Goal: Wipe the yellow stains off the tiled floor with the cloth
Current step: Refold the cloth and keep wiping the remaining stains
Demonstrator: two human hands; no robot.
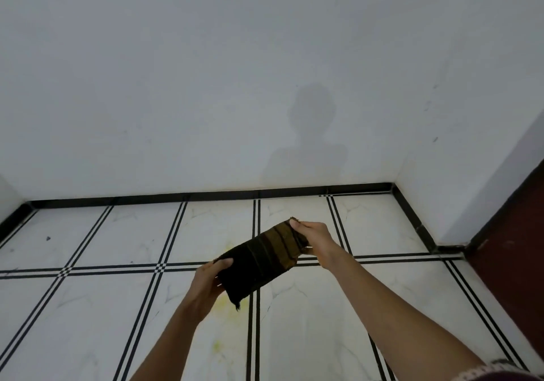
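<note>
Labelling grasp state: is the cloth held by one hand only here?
No, the left hand grips the near end of the cloth and the right hand pinches its far end.

Back wall (206, 71) plain white, evenly lit, with a soft head-and-shoulders shadow (309, 139) right of centre. Right wall (471, 151) white too, a few small dark marks (435, 139). Black skirting (176, 196) runs along the wall bases. Floor (88, 307): large white marbled tiles, double black lines along the joints, small checker squares at crossings. Dark red-brown panel (512, 248) at far right.
</note>
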